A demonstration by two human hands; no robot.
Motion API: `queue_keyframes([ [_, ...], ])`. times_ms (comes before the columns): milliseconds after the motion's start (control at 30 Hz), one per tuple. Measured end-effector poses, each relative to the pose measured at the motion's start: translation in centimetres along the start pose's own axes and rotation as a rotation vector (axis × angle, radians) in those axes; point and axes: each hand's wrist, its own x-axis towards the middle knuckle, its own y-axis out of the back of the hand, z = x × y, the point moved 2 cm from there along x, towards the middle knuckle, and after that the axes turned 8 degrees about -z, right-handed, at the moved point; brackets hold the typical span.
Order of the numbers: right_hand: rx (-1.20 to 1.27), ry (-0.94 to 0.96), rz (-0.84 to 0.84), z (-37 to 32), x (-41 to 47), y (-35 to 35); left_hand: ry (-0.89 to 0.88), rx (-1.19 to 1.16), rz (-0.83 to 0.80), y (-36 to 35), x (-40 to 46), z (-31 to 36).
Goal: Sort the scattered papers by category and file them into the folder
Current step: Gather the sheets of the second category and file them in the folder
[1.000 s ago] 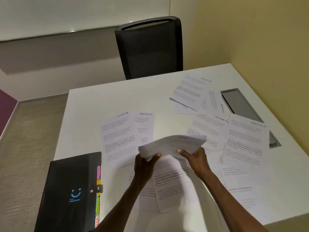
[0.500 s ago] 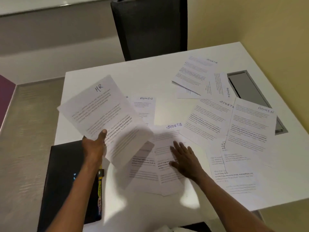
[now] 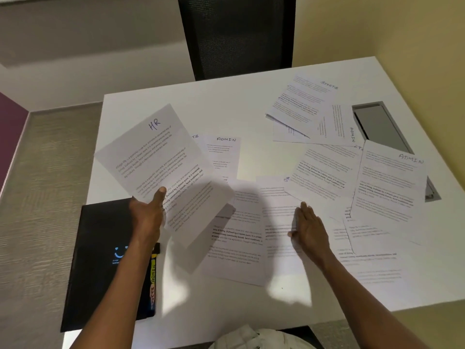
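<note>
My left hand (image 3: pixel 147 215) pinches a sheet headed HR (image 3: pixel 151 152) and holds it raised above the table's left side, over the top edge of the black folder (image 3: pixel 100 268). The folder lies shut at the front left, with coloured tabs (image 3: pixel 153 278) along its right edge. My right hand (image 3: pixel 310 230) lies flat with straight fingers on a printed sheet (image 3: pixel 276 222) in the middle. Several more sheets headed ADMIN (image 3: pixel 225 154) or SPORTS (image 3: pixel 302 102) are scattered across the white table (image 3: pixel 226 107).
A black mesh chair (image 3: pixel 236 36) stands behind the far table edge. A grey cable hatch (image 3: pixel 382 127) is set into the table at the right, next to the yellow wall. An overlapping ADMIN sheet (image 3: pixel 390 182) lies near that hatch.
Both hands held the stack a second ago. My left hand has since carried the HR sheet to the left, and my right hand has come down flat on the middle papers and slid right.
</note>
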Motion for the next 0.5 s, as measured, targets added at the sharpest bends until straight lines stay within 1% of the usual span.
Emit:
queue_keyframes([
  [67, 0.118, -0.144, 0.052, -0.9, 0.0, 0.6, -0.005, 0.016, -0.004, 0.1, -0.1, 0.2],
  [100, 0.131, -0.149, 0.088, -1.5, -0.2, 0.7, -0.007, 0.020, -0.003, 0.2, 0.0, 0.2],
  [133, 0.133, -0.083, 0.126, -2.3, -0.1, 0.6, -0.006, 0.021, 0.000, 0.2, 0.1, 0.2],
  [167, 0.074, 0.034, 0.113, -2.9, 0.0, -0.1, -0.003, 0.019, 0.001, 0.2, 0.0, 0.2],
  [200, -0.026, 0.157, 0.078, -3.7, 0.1, -0.7, -0.003, 0.015, 0.001, 0.2, 0.0, 0.1],
  [233, -0.122, 0.234, 0.026, -4.2, 0.1, -1.5, -0.004, 0.015, -0.005, 0.1, 0.0, 0.1],
  [267, -0.185, 0.255, -0.017, -4.4, 0.0, -1.9, -0.003, 0.021, -0.012, 0.0, 0.0, 0.0],
  [300, -0.210, 0.234, -0.031, -4.3, 0.0, -2.2, -0.004, 0.030, -0.021, -0.1, 0.0, 0.0],
  [400, -0.206, 0.083, -0.018, -2.5, -0.2, -2.2, -0.002, 0.047, -0.035, -0.3, 0.0, 0.0],
  [500, -0.186, 0.040, 0.037, -0.8, 0.4, -1.8, 0.006, 0.087, -0.048, -0.6, 0.0, 0.1],
])
